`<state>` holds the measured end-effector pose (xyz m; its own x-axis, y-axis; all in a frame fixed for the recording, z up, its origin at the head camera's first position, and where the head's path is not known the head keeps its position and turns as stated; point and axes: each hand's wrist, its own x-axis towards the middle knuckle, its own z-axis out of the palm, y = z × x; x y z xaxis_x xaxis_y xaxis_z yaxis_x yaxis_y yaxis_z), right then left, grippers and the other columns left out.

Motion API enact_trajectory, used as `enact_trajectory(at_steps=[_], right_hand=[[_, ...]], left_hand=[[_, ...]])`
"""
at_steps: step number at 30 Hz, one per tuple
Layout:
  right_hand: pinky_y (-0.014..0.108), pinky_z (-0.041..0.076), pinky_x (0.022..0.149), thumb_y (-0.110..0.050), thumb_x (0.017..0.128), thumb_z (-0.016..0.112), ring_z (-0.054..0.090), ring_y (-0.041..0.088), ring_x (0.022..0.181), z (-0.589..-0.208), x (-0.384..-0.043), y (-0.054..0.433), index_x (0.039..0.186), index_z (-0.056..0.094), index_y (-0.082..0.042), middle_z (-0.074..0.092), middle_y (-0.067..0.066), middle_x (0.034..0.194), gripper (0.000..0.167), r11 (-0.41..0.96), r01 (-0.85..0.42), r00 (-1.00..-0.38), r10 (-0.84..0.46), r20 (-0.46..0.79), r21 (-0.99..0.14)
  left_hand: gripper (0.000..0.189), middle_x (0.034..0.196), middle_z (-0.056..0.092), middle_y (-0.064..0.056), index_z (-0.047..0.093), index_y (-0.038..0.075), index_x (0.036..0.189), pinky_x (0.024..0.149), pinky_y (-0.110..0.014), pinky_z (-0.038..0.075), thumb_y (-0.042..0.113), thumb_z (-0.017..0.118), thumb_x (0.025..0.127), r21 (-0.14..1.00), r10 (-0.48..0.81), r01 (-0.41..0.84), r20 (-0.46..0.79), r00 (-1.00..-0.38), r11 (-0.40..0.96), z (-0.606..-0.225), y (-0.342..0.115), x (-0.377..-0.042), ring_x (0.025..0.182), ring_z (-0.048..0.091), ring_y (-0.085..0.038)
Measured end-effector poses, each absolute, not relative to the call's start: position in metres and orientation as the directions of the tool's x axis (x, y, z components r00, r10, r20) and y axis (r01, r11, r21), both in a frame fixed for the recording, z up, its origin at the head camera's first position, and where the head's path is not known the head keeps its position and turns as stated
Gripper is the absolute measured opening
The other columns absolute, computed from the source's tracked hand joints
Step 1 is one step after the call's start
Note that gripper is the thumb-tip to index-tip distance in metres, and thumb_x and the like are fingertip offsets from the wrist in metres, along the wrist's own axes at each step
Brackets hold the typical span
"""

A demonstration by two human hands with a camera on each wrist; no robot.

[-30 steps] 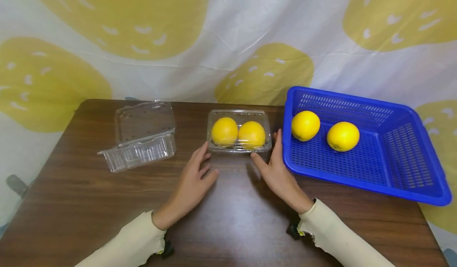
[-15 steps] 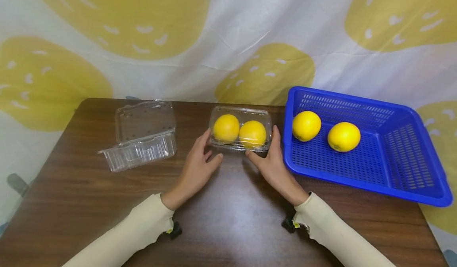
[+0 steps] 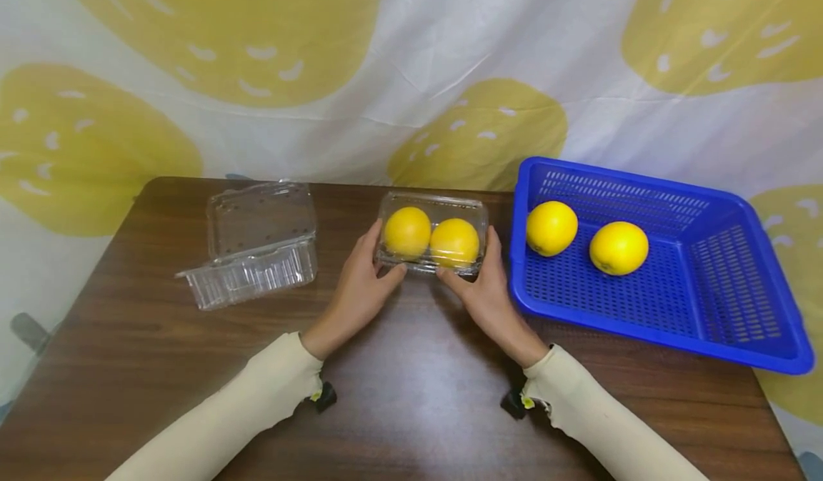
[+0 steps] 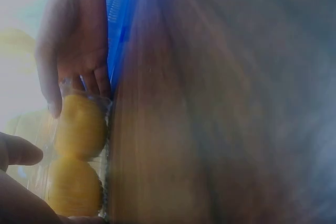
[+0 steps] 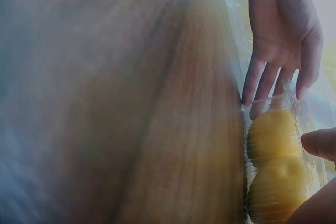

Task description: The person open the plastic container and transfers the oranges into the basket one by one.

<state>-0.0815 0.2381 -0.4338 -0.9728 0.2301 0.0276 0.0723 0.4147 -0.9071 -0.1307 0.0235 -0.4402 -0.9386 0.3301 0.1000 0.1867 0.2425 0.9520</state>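
A clear plastic clamshell box [image 3: 444, 199], lid down over two yellow oranges [image 3: 407, 232], sits between the hands near the table's back edge. From its left end the left hand [image 3: 360, 281] grips it, thumb at the front edge. At the other end the right hand [image 3: 485, 288] grips it the same way. Both wrist views show fingers along the box's ends; the left wrist view has the right hand [image 4: 79, 40] at the far end, and the right wrist view has the left hand [image 5: 281, 24] there. Some fingertips are hidden by the box.
To the left, a second clear clamshell box [image 3: 251, 274] lies with its lid raised. At the right a blue plastic basket [image 3: 662, 345] holds two more oranges [image 3: 619, 248]. Its left wall stands close to the right hand. A printed cloth [image 3: 444, 52] hangs behind the brown table [image 3: 411, 409].
Both hands have moved in to the box's ends and now grip it; the left hand came forward and right. The box has turned slightly. The basket and the other box stay put.
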Motion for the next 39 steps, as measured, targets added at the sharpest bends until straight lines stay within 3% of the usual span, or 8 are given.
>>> enact_trajectory(at_steps=[12,17,24,39], right_hand=[[0.055,0.011,0.139,-0.033,0.102,0.080,0.010,0.033,0.169,-0.434,-0.060,0.237,0.175,-0.005,-0.004,0.006,0.022,0.183,0.116,0.473,0.091,-0.987,0.159,-0.017,-0.877],[0.059,0.013,0.138,-0.033,0.103,0.078,0.013,0.039,0.168,-0.435,-0.050,0.234,0.175,0.000,-0.001,0.007,0.027,0.182,0.111,0.486,0.071,-0.987,0.161,0.009,-0.871],[0.065,0.019,0.135,-0.045,0.102,0.077,0.021,0.042,0.166,-0.437,-0.033,0.231,0.176,0.004,-0.002,0.014,0.028,0.180,0.112,0.502,0.072,-0.984,0.178,0.021,-0.862],[0.064,0.017,0.136,-0.027,0.106,0.075,0.018,0.040,0.167,-0.433,0.000,0.222,0.176,0.005,-0.005,0.016,0.023,0.182,0.101,0.497,0.112,-0.983,0.185,-0.021,-0.860]], left_hand=[[0.085,0.168,0.039,-0.031,0.029,-0.007,0.170,0.124,-0.056,0.044,0.001,0.075,0.098,0.963,0.282,0.189,0.131,-0.950,0.191,-0.442,0.018,-0.103,0.153,0.045,-0.046],[0.084,0.165,0.042,-0.032,0.031,-0.008,0.168,0.122,-0.056,0.046,-0.004,0.074,0.097,0.967,0.260,0.191,0.143,-0.955,0.171,-0.444,0.016,-0.090,0.150,0.048,-0.047],[0.084,0.165,0.040,-0.034,0.031,-0.010,0.167,0.123,-0.056,0.044,-0.008,0.073,0.095,0.976,0.258,0.180,0.144,-0.955,0.120,-0.445,0.014,-0.074,0.152,0.045,-0.049],[0.086,0.168,0.036,-0.030,0.028,-0.007,0.170,0.125,-0.057,0.040,-0.008,0.072,0.096,0.984,0.277,0.152,0.121,-0.953,0.095,-0.445,0.004,-0.041,0.157,0.038,-0.048]])
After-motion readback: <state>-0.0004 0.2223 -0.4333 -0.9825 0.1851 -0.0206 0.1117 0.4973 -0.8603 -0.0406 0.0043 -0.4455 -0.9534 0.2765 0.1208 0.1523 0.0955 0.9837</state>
